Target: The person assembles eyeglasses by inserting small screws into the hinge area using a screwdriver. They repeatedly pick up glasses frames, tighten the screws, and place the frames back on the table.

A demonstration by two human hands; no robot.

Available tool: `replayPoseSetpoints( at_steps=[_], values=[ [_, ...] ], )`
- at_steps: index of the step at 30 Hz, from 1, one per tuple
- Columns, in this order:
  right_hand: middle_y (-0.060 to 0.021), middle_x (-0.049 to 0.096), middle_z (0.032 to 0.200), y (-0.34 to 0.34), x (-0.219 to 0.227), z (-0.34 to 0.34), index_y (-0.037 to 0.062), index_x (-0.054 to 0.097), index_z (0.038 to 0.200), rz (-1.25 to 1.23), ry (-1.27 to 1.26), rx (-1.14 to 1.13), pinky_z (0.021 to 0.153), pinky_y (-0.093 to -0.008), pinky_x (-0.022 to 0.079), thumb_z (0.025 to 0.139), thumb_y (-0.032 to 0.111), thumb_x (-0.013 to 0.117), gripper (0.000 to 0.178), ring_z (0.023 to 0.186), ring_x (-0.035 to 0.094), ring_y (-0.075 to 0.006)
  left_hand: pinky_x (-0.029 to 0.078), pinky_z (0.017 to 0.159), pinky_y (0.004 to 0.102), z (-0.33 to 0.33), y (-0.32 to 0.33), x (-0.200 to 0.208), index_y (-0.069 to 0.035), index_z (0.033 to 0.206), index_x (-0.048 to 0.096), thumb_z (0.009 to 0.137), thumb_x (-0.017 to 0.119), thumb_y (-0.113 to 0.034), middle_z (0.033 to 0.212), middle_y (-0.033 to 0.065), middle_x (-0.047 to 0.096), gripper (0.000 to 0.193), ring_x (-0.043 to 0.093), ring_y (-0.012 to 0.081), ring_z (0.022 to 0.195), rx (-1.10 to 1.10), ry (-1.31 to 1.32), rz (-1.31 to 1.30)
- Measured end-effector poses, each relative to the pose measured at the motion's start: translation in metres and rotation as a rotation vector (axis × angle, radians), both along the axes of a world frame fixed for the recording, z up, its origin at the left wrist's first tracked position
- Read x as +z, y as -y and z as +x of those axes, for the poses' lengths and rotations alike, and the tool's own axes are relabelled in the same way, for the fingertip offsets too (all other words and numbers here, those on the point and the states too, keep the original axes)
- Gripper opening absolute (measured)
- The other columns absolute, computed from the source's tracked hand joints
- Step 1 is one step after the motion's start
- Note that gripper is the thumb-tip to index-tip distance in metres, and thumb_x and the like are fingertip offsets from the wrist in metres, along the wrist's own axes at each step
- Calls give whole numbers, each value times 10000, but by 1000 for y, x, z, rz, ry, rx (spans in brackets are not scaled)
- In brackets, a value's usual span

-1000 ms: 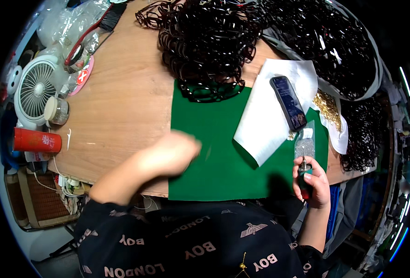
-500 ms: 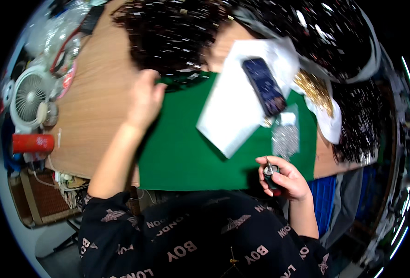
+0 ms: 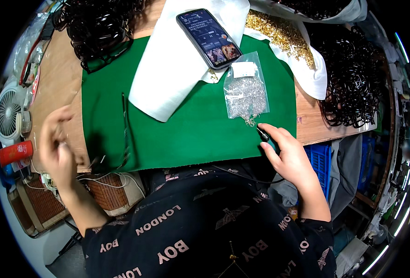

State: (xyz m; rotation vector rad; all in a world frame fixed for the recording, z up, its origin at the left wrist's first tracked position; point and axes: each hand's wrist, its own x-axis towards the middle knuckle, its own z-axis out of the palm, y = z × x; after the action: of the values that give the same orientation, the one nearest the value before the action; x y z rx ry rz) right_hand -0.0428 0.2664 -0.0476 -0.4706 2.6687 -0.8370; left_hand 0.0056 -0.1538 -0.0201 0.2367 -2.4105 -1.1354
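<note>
My left hand point(image 3: 59, 148), smeared by motion, is at the left edge of the green mat point(image 3: 181, 143) with its fingers curled. From it a dark eyeglass frame point(image 3: 125, 132) reaches over the mat, one thin temple showing; the grip itself is blurred. In my right hand point(image 3: 288, 155) is a dark screwdriver point(image 3: 263, 135) with a cord, mostly hidden by the palm. Its tip points at tiny silver screws point(image 3: 250, 121) spilling from the mouth of a clear plastic bag point(image 3: 246, 95).
A phone point(image 3: 208, 38) with its screen lit lies on white sheeting point(image 3: 161, 88). Dark eyeglass frames are heaped at far left point(image 3: 98, 34) and at right point(image 3: 350, 78). Small gold pieces point(image 3: 281, 34) lie on white cloth. A fan point(image 3: 10, 111) and a red can point(image 3: 16, 153) stand left.
My left hand has come back from the far heap toward the near left, with an eyeglass frame. My right hand has moved the screwdriver to the spilled screws. The whole view has shifted.
</note>
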Motion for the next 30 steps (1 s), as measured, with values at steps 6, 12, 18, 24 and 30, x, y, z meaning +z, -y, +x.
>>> replayPoseSetpoints(
  at_steps=[6, 12, 18, 24, 30],
  values=[
    [-159, 548, 831, -2, -9, -4, 91, 528, 1157, 0, -65, -3, 648, -385, 479, 831, 134, 563, 331, 725, 573, -331, 443, 636, 237, 34, -28, 38, 5, 1144, 476, 908, 431, -93, 1039, 137, 528, 260, 508, 136, 736, 399, -413, -124],
    [-152, 534, 817, 3, -10, -7, 97, 533, 1159, 76, -42, 81, 636, -387, 479, 833, 153, 562, 332, 711, 572, -330, 309, 446, 187, 43, -32, 27, -27, 1223, 436, 818, 578, -137, 746, 42, 421, 443, 386, 89, 546, -404, -437, 590],
    [-149, 530, 809, -11, 2, 7, 92, 524, 1178, 19, 1, 32, 636, -380, 473, 835, 141, 561, 348, 709, 571, -320, 447, 563, 238, -13, -63, 11, -59, 931, 515, 857, 519, -101, 840, 67, 587, 86, 551, 137, 679, -1390, -72, 1095],
    [-123, 492, 754, -7, -3, 9, 101, 514, 1198, 39, 20, 7, 587, -369, 454, 833, 133, 569, 370, 648, 543, -291, 294, 421, 193, -21, -147, -31, 25, 1316, 325, 981, 248, -265, 501, -82, 481, 449, 376, 39, 430, -1187, -59, 1496],
    [-128, 495, 763, -3, -6, 10, 108, 526, 1186, 126, -30, 31, 581, -382, 464, 832, 133, 568, 357, 642, 557, -304, 278, 576, 238, -16, -183, -57, -43, 1249, 425, 967, 336, -274, 504, -102, 426, 375, 326, 78, 501, -1175, 71, 1804]
  ],
)
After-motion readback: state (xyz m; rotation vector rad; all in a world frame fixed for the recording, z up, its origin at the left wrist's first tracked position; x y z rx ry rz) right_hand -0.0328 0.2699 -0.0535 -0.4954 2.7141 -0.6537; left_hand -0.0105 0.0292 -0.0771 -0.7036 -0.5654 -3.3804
